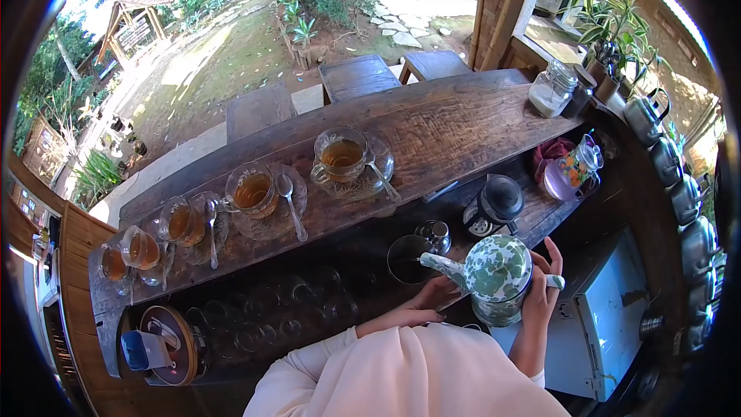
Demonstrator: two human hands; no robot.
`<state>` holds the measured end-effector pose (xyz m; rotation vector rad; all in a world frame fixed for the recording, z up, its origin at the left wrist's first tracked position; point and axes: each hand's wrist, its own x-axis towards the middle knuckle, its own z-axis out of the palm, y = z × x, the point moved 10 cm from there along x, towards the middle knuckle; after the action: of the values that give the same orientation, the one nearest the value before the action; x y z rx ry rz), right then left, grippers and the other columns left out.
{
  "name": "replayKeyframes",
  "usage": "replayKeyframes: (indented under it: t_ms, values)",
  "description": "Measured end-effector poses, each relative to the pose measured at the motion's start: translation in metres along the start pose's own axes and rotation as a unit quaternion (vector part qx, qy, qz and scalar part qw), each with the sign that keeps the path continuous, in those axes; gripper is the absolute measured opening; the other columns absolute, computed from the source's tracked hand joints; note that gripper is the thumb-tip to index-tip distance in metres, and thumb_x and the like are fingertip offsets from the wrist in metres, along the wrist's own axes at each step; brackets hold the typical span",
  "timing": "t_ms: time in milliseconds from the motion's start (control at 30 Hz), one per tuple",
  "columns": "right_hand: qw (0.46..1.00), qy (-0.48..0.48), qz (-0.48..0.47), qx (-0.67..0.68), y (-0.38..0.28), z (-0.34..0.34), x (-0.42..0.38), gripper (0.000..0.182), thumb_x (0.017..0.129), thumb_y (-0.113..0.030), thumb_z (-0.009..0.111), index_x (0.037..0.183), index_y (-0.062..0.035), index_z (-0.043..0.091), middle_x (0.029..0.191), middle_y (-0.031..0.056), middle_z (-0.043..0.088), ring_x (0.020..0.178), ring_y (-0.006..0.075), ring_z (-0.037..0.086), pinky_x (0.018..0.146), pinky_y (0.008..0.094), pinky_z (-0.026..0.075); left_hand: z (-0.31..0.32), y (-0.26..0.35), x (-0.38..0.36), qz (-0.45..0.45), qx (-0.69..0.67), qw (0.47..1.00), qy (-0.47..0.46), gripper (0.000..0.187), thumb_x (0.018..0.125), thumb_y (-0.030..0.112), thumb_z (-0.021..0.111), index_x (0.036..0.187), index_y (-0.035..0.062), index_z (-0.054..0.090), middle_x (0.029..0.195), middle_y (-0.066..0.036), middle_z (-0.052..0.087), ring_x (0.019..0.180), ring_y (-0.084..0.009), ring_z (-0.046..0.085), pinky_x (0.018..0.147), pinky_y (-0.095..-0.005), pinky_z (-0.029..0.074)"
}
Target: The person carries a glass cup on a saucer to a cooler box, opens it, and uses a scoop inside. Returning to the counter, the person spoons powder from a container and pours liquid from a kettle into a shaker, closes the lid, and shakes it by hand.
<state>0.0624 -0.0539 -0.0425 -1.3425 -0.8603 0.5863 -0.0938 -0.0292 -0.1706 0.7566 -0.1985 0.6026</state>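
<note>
A green-and-white mottled enamel teapot is held in front of my chest, its lid on and its spout pointing left. My right hand wraps round its handle side, one finger raised beside the lid. Under the spout, my left hand is curled with its fingertips right at the pot's body; part of its fingers is hidden. Just past the spout tip stand a clear glass jug and a small metal pot. A French press stands behind the teapot.
Several glass cups of tea, including the largest-looking cup, line the wooden counter on saucers with spoons. A flowered pitcher and a jar of white grains stand right. Empty glasses fill the lower shelf; a round tray is left.
</note>
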Motion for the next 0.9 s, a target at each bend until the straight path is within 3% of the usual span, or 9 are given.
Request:
replayKeyframes:
  t_ms: [500, 567, 633, 700, 833, 900]
  values:
    - [1.0, 0.016, 0.003, 0.018, 0.012, -0.004, 0.0, 0.046, 0.087, -0.006, 0.04, 0.131, 0.0013, 0.034, 0.108, 0.0195, 0.06, 0.093, 0.017, 0.059, 0.085, 0.0265, 0.043, 0.0, 0.005, -0.003, -0.052, -0.022, 0.997, 0.053, 0.09, 0.066, -0.011, 0.045, 0.145, 0.0138, 0.009, 0.151, -0.013, 0.009, 0.14, -0.0269, 0.005, 0.112, -0.0413, 0.003]
    - [1.0, 0.021, 0.007, 0.014, 0.013, -0.005, -0.001, 0.045, 0.087, -0.007, 0.04, 0.131, 0.0014, 0.035, 0.108, 0.0193, 0.06, 0.094, 0.0169, 0.058, 0.085, 0.0266, 0.043, -0.004, 0.004, -0.003, -0.063, 0.038, 0.996, 0.056, 0.088, 0.069, -0.008, 0.048, 0.145, 0.0138, 0.009, 0.151, -0.013, 0.009, 0.14, -0.0263, 0.005, 0.112, -0.0393, 0.003]
    - [1.0, 0.027, 0.01, 0.012, 0.016, -0.008, -0.001, 0.044, 0.087, -0.007, 0.04, 0.13, 0.0015, 0.036, 0.108, 0.0191, 0.06, 0.095, 0.0168, 0.058, 0.086, 0.0266, 0.043, -0.002, 0.001, -0.005, -0.043, -0.001, 0.997, 0.057, 0.087, 0.071, -0.005, 0.05, 0.145, 0.0134, 0.008, 0.151, -0.012, 0.009, 0.14, -0.0251, 0.006, 0.112, -0.0386, 0.002]
    - [0.999, 0.035, 0.009, 0.034, 0.026, -0.014, 0.0, 0.04, 0.087, -0.011, 0.04, 0.125, 0.0016, 0.039, 0.106, 0.0174, 0.059, 0.093, 0.0163, 0.057, 0.085, 0.0263, 0.042, -0.003, 0.001, -0.006, -0.023, -0.039, 0.997, 0.057, 0.085, 0.074, -0.002, 0.052, 0.146, 0.013, 0.008, 0.151, -0.011, 0.009, 0.14, -0.024, 0.006, 0.112, -0.038, 0.002]
    - [0.998, 0.06, 0.001, 0.006, 0.031, -0.024, 0.0, 0.038, 0.087, -0.016, 0.04, 0.121, 0.0013, 0.041, 0.103, 0.0152, 0.059, 0.09, 0.0155, 0.056, 0.083, 0.026, 0.042, -0.001, 0.007, -0.003, -0.04, 0.017, 0.998, 0.051, 0.084, 0.076, 0.0, 0.053, 0.146, 0.0123, 0.008, 0.151, -0.01, 0.009, 0.14, -0.0227, 0.006, 0.112, -0.0375, 0.003]
    - [0.993, 0.099, 0.016, 0.058, 0.032, -0.027, -0.003, 0.037, 0.086, -0.019, 0.045, 0.118, -0.0012, 0.044, 0.096, 0.0098, 0.057, 0.085, 0.0139, 0.055, 0.079, 0.0239, 0.042, 0.001, 0.011, -0.001, -0.05, 0.045, 0.997, 0.049, 0.084, 0.077, 0.0, 0.053, 0.146, 0.012, 0.008, 0.151, -0.009, 0.009, 0.14, -0.0221, 0.006, 0.112, -0.0373, 0.003]
